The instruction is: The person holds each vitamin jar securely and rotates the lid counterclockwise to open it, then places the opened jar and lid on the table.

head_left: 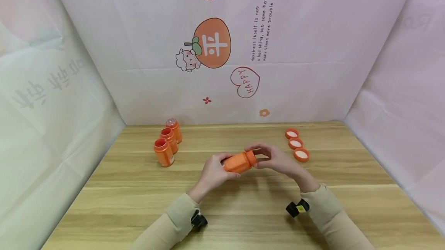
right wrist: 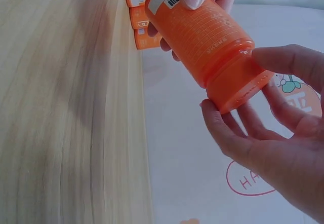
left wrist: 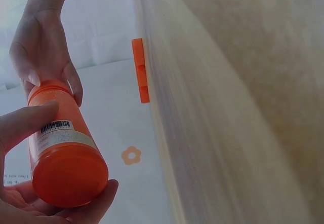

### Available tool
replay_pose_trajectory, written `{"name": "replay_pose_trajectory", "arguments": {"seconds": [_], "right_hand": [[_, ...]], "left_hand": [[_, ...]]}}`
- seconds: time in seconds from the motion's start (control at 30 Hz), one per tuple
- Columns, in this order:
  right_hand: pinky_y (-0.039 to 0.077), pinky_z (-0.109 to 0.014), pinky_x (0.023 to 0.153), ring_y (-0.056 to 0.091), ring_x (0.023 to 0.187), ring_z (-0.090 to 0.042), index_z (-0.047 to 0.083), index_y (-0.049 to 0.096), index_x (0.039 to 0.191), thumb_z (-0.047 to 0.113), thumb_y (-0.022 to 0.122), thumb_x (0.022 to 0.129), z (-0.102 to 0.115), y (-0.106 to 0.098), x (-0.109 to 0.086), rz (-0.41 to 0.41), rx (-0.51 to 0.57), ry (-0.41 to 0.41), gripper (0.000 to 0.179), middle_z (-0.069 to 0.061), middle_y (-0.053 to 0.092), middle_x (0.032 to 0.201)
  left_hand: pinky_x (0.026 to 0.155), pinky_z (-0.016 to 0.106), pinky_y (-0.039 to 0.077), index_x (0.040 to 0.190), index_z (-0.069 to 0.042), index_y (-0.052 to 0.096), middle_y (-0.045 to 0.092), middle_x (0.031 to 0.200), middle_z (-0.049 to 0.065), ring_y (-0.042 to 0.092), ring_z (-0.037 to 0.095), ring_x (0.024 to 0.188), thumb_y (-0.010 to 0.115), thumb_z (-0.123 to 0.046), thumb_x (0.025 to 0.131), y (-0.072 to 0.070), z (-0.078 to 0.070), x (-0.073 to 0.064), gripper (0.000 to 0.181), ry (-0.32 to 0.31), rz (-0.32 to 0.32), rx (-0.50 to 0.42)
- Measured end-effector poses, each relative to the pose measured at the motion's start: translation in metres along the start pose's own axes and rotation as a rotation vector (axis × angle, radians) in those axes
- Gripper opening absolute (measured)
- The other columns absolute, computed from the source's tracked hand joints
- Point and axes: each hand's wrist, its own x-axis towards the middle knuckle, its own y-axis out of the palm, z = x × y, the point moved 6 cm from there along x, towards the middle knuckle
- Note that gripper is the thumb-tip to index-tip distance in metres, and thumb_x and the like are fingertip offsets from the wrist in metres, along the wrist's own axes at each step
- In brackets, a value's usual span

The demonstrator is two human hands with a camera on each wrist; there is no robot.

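An orange plastic bottle (head_left: pixel 237 163) is held tilted above the wooden table, its cap end up and to the right. My left hand (head_left: pixel 213 172) grips the body, with the thumb along one side. On the neck sits an orange screw cap (right wrist: pixel 238 82), and my right hand (head_left: pixel 278 160) has its thumb and fingertips around the rim. The right palm stays apart from the cap. In the left wrist view, the bottle's base (left wrist: pixel 71 176) faces the camera, below a pale label with a barcode (left wrist: pixel 55 126).
Three uncapped orange bottles (head_left: pixel 164 153) stand in a slanting row at the back left; the rearmost has a silvery patterned top. At the back right, three orange caps (head_left: pixel 301 154) lie with white insides upward. White printed cloth (head_left: pixel 295 87) walls the table (head_left: pixel 243 219).
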Motion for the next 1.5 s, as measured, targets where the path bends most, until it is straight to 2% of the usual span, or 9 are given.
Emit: {"name": "replay_pose_trajectory", "arguments": {"seconds": [0.13, 0.33, 0.43, 0.53, 0.67, 0.97, 1.1, 1.27, 1.5], "right_hand": [[0.044, -0.046, 0.099, 0.047, 0.127, -0.029, 0.01, 0.059, 0.119, 0.0, 0.068, 0.081, 0.001, 0.0, 0.001, 0.002, 0.04, -0.055, 0.041, -0.01, 0.053, 0.134], [0.04, -0.051, 0.102, 0.046, 0.127, -0.026, 0.008, 0.059, 0.11, -0.008, 0.066, 0.078, 0.001, -0.001, 0.001, -0.001, 0.048, -0.08, 0.037, -0.008, 0.052, 0.135], [0.04, -0.052, 0.101, 0.044, 0.129, -0.029, 0.009, 0.059, 0.112, -0.005, 0.067, 0.08, 0.004, -0.001, 0.001, -0.005, 0.036, -0.091, 0.035, -0.008, 0.052, 0.135], [0.044, -0.047, 0.098, 0.043, 0.13, -0.031, 0.01, 0.059, 0.115, 0.005, 0.067, 0.085, 0.005, -0.002, 0.001, -0.02, 0.021, -0.084, 0.032, -0.008, 0.052, 0.136], [0.048, -0.038, 0.093, 0.048, 0.125, -0.028, 0.014, 0.057, 0.123, 0.022, 0.063, 0.091, 0.003, -0.003, 0.002, -0.074, -0.019, -0.016, 0.034, -0.007, 0.054, 0.133], [0.052, -0.04, 0.087, 0.056, 0.114, -0.028, 0.013, 0.05, 0.13, 0.044, 0.053, 0.094, -0.004, -0.002, 0.007, -0.156, -0.061, 0.155, 0.048, -0.014, 0.056, 0.128], [0.053, -0.04, 0.084, 0.056, 0.114, -0.028, 0.011, 0.044, 0.135, 0.052, 0.052, 0.092, -0.011, 0.0, 0.008, -0.153, -0.078, 0.271, 0.06, -0.017, 0.053, 0.13], [0.052, -0.044, 0.085, 0.06, 0.1, -0.023, 0.008, 0.041, 0.136, 0.059, 0.049, 0.09, -0.017, 0.004, 0.007, -0.13, -0.088, 0.382, 0.07, -0.019, 0.052, 0.126], [0.053, -0.043, 0.082, 0.059, 0.094, -0.023, 0.005, 0.047, 0.13, 0.062, 0.047, 0.089, -0.017, 0.004, 0.005, -0.123, -0.139, 0.445, 0.07, -0.015, 0.055, 0.118]], "left_hand": [[0.076, 0.034, 0.048, 0.117, -0.013, 0.066, 0.068, 0.106, 0.002, 0.059, 0.015, 0.088, 0.087, -0.026, 0.063, 0.0, -0.001, 0.0, 0.059, 0.0, -0.005, 0.013], [0.076, 0.033, 0.048, 0.117, -0.014, 0.066, 0.068, 0.107, 0.002, 0.06, 0.015, 0.088, 0.087, -0.026, 0.063, 0.0, -0.002, 0.0, 0.059, 0.006, -0.004, 0.024], [0.076, 0.032, 0.048, 0.117, -0.014, 0.066, 0.068, 0.107, 0.002, 0.059, 0.015, 0.088, 0.087, -0.026, 0.063, 0.0, -0.002, 0.001, 0.059, 0.003, -0.002, 0.02], [0.076, 0.032, 0.048, 0.117, -0.014, 0.065, 0.068, 0.107, 0.001, 0.059, 0.015, 0.087, 0.087, -0.025, 0.063, -0.001, -0.002, 0.001, 0.059, -0.002, -0.002, 0.011], [0.076, 0.034, 0.048, 0.117, -0.013, 0.066, 0.068, 0.106, 0.002, 0.059, 0.015, 0.087, 0.087, -0.023, 0.064, -0.002, -0.002, 0.001, 0.058, 0.007, -0.004, 0.003], [0.077, 0.033, 0.049, 0.117, -0.013, 0.066, 0.068, 0.107, 0.002, 0.06, 0.014, 0.088, 0.087, -0.025, 0.064, 0.001, -0.005, 0.0, 0.058, 0.026, -0.001, 0.037], [0.078, 0.034, 0.048, 0.117, -0.013, 0.066, 0.068, 0.107, 0.002, 0.06, 0.015, 0.088, 0.087, -0.022, 0.064, 0.001, -0.006, 0.0, 0.058, 0.039, -0.009, 0.048], [0.079, 0.034, 0.048, 0.116, -0.013, 0.066, 0.068, 0.107, 0.001, 0.06, 0.015, 0.09, 0.087, -0.019, 0.063, 0.001, -0.007, -0.001, 0.057, 0.061, -0.012, 0.068], [0.08, 0.035, 0.049, 0.117, -0.012, 0.065, 0.068, 0.108, 0.003, 0.061, 0.016, 0.092, 0.087, -0.015, 0.064, 0.001, -0.01, -0.003, 0.057, 0.067, -0.015, 0.072]]}}
